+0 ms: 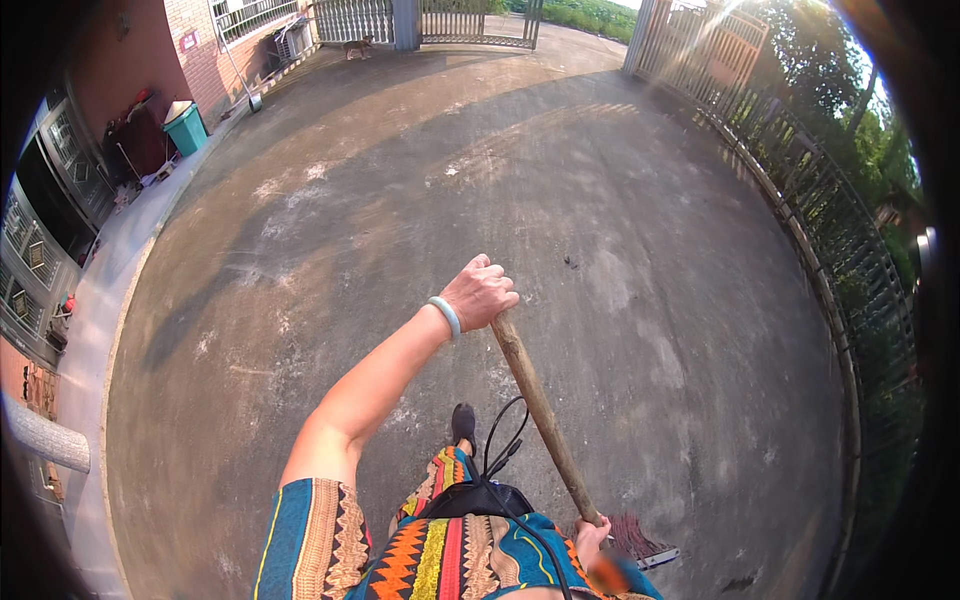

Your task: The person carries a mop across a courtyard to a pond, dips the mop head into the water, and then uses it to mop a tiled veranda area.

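Note:
A broom with a long wooden handle slants down from the middle of the view to the lower right. My left hand, with a pale bangle at the wrist, is closed around its upper end. Lower down, beside my hip, my right hand grips the same handle, partly cut off by my sleeve. Just past that hand, reddish bristles with a pale strip along one edge show near the ground; the joint with the handle is hidden. Black cables hang in front of my body, and one dark shoe stands on the concrete.
Concrete yard spreads around me, with a few dark bits ahead. A fence runs along the right. At the left are a raised kerb, a house doorway and a teal bin. A dog stands near the far gate.

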The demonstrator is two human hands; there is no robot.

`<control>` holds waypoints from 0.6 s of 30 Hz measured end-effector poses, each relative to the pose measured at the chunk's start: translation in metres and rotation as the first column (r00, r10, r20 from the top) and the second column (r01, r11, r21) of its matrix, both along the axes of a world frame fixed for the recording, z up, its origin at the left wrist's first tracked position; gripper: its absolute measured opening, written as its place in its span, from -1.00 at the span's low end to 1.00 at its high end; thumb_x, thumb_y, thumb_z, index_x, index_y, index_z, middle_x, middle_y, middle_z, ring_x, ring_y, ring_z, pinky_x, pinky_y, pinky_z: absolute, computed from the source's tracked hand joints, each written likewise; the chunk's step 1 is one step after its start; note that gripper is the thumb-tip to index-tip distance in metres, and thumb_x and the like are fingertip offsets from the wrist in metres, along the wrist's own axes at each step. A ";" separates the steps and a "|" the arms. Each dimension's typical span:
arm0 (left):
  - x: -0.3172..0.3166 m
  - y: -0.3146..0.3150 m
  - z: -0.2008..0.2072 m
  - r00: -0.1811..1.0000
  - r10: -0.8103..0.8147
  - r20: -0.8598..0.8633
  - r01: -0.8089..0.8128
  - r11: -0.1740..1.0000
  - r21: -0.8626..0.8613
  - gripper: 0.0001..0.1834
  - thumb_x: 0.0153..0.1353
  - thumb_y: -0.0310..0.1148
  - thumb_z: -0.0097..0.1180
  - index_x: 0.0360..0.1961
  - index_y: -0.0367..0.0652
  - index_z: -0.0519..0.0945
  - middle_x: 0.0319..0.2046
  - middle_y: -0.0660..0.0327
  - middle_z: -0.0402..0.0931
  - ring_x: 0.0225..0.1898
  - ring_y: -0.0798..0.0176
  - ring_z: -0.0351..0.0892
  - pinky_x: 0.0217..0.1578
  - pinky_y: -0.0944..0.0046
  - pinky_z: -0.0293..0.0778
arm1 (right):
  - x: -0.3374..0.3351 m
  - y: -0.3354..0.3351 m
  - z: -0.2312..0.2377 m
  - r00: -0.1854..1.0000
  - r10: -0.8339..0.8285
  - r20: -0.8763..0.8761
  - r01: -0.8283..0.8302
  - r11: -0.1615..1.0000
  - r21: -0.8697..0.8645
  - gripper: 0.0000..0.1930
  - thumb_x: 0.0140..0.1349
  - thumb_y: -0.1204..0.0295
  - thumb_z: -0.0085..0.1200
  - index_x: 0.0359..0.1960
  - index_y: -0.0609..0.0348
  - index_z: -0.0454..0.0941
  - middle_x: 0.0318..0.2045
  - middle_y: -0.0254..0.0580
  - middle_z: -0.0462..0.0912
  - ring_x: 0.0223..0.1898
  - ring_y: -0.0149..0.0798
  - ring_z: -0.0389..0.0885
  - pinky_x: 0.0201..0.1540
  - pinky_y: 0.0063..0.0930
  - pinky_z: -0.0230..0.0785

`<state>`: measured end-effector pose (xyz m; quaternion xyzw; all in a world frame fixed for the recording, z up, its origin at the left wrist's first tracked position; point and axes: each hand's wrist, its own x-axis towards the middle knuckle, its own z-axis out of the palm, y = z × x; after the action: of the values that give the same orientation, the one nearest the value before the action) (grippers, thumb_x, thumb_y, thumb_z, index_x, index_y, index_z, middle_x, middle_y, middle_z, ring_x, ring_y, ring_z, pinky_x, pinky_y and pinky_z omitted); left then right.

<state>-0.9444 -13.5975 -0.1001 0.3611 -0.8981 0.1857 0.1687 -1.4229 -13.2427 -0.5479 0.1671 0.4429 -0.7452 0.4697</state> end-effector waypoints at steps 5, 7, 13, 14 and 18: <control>-0.003 -0.156 0.006 0.999 -0.042 -0.030 0.040 0.997 -0.061 -0.88 -0.04 -0.34 0.07 -0.65 0.10 0.43 -0.65 0.43 0.36 -0.42 0.37 0.43 -0.22 0.28 0.30 | -0.032 -0.141 0.006 0.915 -0.305 0.264 0.298 0.952 0.067 -0.85 -0.01 0.36 -0.04 -0.65 -0.03 0.28 -0.65 -0.47 0.35 -0.58 -0.39 0.33 -0.39 -0.51 0.26; -0.010 -0.208 -0.002 0.998 -0.056 -0.041 0.054 0.998 -0.028 -0.88 -0.03 -0.34 0.07 -0.65 0.11 0.44 -0.64 0.43 0.37 -0.42 0.37 0.44 -0.23 0.28 0.30 | -0.017 -0.181 0.025 0.995 0.019 -0.099 -0.004 0.989 0.147 -0.91 0.03 0.34 -0.09 -0.53 0.02 0.33 -0.57 -0.41 0.41 -0.50 -0.35 0.35 -0.34 -0.44 0.28; 0.019 -0.359 0.007 0.998 -0.049 0.026 0.048 0.998 0.042 -0.89 -0.03 -0.32 0.10 -0.64 0.09 0.46 -0.63 0.43 0.41 -0.39 0.37 0.45 -0.24 0.28 0.30 | 0.085 -0.332 0.109 0.838 0.498 -0.226 -0.294 0.758 0.582 -0.91 0.01 0.38 -0.07 -0.48 0.07 0.34 -0.54 -0.31 0.41 -0.49 -0.30 0.38 -0.36 -0.39 0.30; -0.005 -0.393 0.012 0.996 -0.081 0.039 0.079 0.996 0.050 -0.90 -0.03 -0.31 0.11 -0.63 0.09 0.47 -0.62 0.42 0.42 -0.39 0.37 0.46 -0.24 0.27 0.30 | 0.054 -0.349 0.094 0.966 0.257 -0.003 -0.237 0.893 0.382 -0.92 -0.03 0.39 -0.01 -0.54 0.04 0.37 -0.56 -0.36 0.41 -0.52 -0.33 0.36 -0.38 -0.44 0.29; 0.036 -0.490 -0.019 0.980 0.058 0.189 -0.098 0.973 0.209 -0.92 -0.05 -0.28 0.13 -0.61 0.09 0.50 -0.60 0.41 0.46 -0.39 0.35 0.47 -0.25 0.25 0.29 | 0.113 -0.477 0.115 0.645 0.756 -0.109 -0.562 0.566 0.603 -0.66 -0.15 0.56 0.08 -0.27 0.08 0.32 -0.52 -0.24 0.43 -0.48 -0.31 0.40 -0.34 -0.42 0.31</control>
<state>-0.9080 -14.0875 -0.1191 0.3941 -0.9097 0.1249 0.0382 -1.3095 -13.7197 -0.4325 -0.0322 0.7324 -0.3782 0.5653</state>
